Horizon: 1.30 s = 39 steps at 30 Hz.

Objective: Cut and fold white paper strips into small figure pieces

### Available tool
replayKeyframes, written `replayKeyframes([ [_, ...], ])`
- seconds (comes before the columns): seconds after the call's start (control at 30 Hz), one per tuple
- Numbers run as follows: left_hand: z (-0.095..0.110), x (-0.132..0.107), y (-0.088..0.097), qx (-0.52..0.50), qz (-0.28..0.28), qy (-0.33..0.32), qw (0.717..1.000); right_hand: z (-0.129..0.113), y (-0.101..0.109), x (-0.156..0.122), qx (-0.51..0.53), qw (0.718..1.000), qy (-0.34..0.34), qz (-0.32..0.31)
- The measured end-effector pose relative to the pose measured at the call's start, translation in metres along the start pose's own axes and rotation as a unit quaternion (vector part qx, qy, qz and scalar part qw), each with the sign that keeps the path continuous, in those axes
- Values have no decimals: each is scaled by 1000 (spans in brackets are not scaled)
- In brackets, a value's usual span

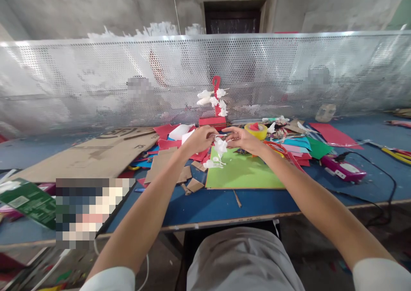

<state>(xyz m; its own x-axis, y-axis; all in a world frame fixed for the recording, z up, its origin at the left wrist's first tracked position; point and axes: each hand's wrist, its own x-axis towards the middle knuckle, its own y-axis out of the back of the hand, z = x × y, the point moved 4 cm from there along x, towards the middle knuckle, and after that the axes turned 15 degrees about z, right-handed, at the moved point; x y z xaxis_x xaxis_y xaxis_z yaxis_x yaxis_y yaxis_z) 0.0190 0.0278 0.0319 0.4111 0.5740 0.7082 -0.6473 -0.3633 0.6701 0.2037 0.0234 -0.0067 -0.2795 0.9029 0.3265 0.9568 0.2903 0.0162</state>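
Note:
Both my hands are stretched out over the blue table (224, 205). My left hand (199, 139) and my right hand (242, 139) pinch a thin white stem between them, with small white paper flowers (218, 151) hanging from it above a green sheet (244, 173). The fingers of both hands are closed on the stem. Behind them stands a red paper stand with white flowers (215, 104) fixed to it.
A large cardboard sheet (93, 156) lies at the left, with cardboard scraps (180, 173) near it. Coloured paper (302, 147), a yellow tape roll (257, 130), a pink glue gun (343, 170) with a black cable lie at the right. A perforated metal screen (289, 76) runs behind.

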Motion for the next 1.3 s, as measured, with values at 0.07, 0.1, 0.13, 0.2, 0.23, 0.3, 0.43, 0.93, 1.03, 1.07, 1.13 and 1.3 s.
replayKeyframes([
  [0.07, 6, 0, 1, 4, 9, -15, 1000, 2, 0, 1, -8, 1000, -2, 2],
  [0.1, 8, 0, 0, 4, 11, -20, 1000, 3, 0, 1, -13, 1000, -4, 3],
  [0.13, 9, 0, 0, 2, 12, -22, 1000, 3, -1, 1, -16, 1000, -5, 5],
  [0.2, 10, 0, 0, -8, 17, -20, 1000, 5, -1, 2, -18, 1000, -8, 9],
  [0.23, 11, 0, 1, -14, 20, -18, 1000, 6, -1, 2, -16, 1000, -9, 12],
  [0.3, 13, 0, 3, -19, 28, -19, 999, 7, -1, 3, -16, 1000, -10, 20],
  [0.43, 20, 0, 9, -10, 37, -45, 998, 8, -1, 4, -23, 999, -8, 32],
  [0.93, 26, -4, 5, -22, 9, -84, 996, 7, 1, 5, 14, 996, -11, 82],
  [1.03, 36, -4, 14, -93, 16, -77, 993, 3, 2, 3, 50, 995, -31, 77],
  [1.07, 39, -4, 18, -126, 21, -73, 989, 2, 3, 2, 66, 994, -35, 74],
  [1.13, 44, -5, 25, -186, 25, -47, 981, -1, 6, 1, 104, 992, -33, 66],
  [1.3, 46, -6, 24, -274, -3, -10, 962, -5, 16, 0, 171, 983, -13, 60],
])
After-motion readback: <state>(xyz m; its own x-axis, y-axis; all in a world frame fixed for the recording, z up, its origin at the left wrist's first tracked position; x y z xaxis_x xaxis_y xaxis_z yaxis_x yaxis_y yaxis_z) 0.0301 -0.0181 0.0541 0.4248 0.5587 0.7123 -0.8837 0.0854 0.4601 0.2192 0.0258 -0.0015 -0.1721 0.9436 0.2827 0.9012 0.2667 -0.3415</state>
